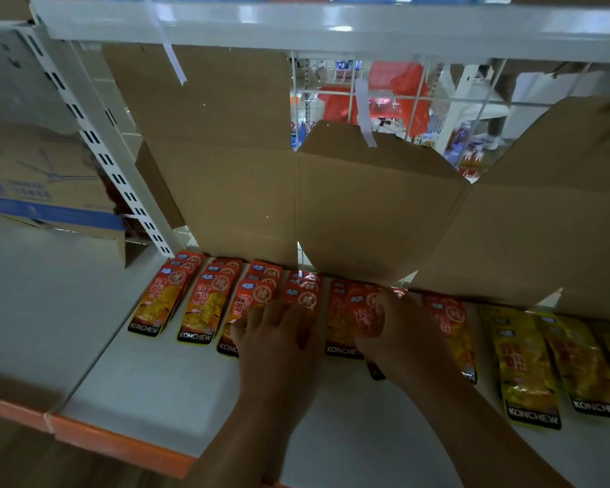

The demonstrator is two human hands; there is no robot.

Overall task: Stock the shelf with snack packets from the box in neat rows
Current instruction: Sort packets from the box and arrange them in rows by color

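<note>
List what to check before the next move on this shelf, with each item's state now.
1. Contact of left hand on the red packets: resting flat, ok.
2. Grip of right hand on the red packets under it: cannot tell.
3. Two leftmost red stacks straight and parallel: ok.
4. Stack under the right hand aligned: not ok, a dark corner juts forward below the wrist.
5. The yellow packets grouped to the right of the red: ok.
6. Bare shelf in front of the rows: ok.
</note>
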